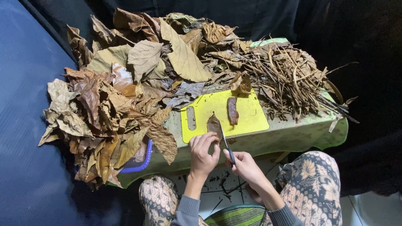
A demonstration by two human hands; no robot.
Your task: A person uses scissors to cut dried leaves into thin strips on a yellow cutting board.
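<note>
My left hand (202,152) pinches the lower end of a small brown dried leaf (214,124) at the near edge of a yellow cutting board (251,113). In my right hand (245,165) is a knife (226,144) with a dark handle, its thin blade pointing up along the leaf's right edge. A second narrow brown leaf strip (232,110) lies flat on the middle of the board.
A big heap of dried brown leaves (125,83) covers the left and back of a small green-covered table (293,134). At the back right lies a pile of leaf stems (289,75). A blue-rimmed object (140,164) sits under the leaves. My patterned knees flank the tiled floor below.
</note>
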